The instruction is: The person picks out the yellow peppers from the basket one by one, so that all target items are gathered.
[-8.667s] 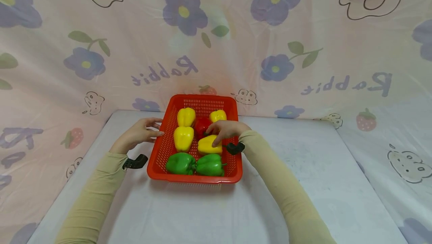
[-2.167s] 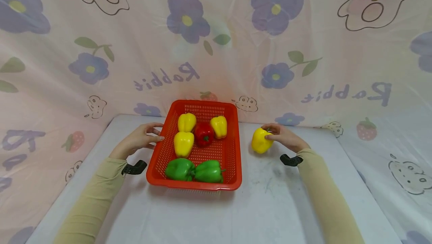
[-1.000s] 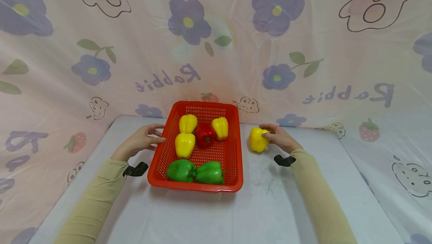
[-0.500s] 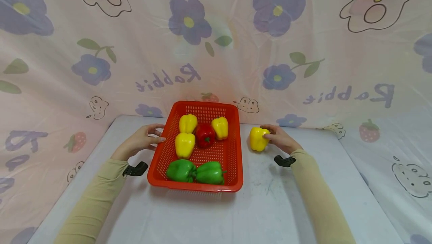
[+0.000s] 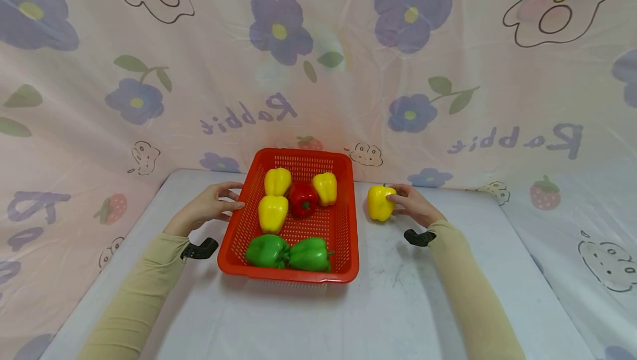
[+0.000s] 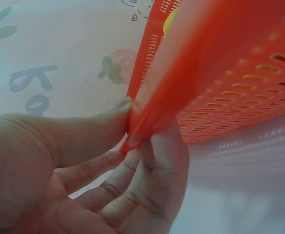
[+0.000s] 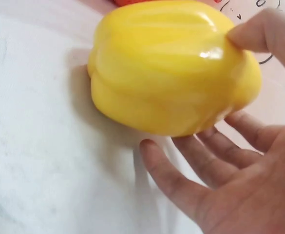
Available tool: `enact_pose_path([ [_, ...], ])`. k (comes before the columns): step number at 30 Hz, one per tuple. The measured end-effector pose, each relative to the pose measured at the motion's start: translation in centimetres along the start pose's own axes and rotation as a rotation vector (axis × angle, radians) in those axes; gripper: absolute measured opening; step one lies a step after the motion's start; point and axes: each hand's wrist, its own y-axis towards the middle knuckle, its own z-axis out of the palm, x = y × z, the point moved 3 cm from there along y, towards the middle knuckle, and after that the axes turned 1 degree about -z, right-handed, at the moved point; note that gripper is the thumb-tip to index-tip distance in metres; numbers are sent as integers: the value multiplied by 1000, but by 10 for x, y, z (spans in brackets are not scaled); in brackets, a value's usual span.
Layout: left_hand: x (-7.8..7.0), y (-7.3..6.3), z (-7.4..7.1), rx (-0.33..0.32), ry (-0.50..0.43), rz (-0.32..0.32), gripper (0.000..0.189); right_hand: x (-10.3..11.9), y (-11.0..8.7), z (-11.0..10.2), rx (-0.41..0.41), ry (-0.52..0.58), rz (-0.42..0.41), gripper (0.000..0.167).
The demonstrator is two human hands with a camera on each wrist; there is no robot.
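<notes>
My left hand (image 5: pixel 211 205) pinches the left rim of a red perforated plastic basket (image 5: pixel 287 276); in the left wrist view the thumb (image 6: pixel 96 131) lies on one side of the rim and the fingers curl under it. Right of the basket, my right hand (image 5: pixel 413 205) holds a yellow bell pepper (image 5: pixel 380 203) upright at the table, stem up. The right wrist view has the thumb on this pepper (image 7: pixel 166 68) and the fingers at its far side. Inside the basket are three yellow bell peppers (image 5: pixel 272 214), a red one (image 5: pixel 303 199) and two green ones (image 5: pixel 309 255).
A white-covered table (image 5: pixel 423 304) carries the basket. Behind it hangs a pale curtain (image 5: pixel 343 83) printed with flowers and rabbits. The basket's raised rim stands between the held pepper and the other peppers.
Earlier my right hand was in the basket on a yellow bell pepper; that pepper is now on the right, outside it. Lately it has turned more upright, its stem showing. The left hand stayed put.
</notes>
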Motion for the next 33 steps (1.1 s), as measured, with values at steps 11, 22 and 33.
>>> enact_pose_path([
  [11, 0, 0, 0, 0, 0, -8, 61, -2, 9, 4, -72, 70, 54, 60],
  [22, 1, 1, -2, 5, -2, -2, 61, -3, 20, 7, -103, 66, 80, 58],
  [33, 0, 1, 0, 7, -8, -10, 62, -1, 21, 16, -74, 103, 58, 58],
])
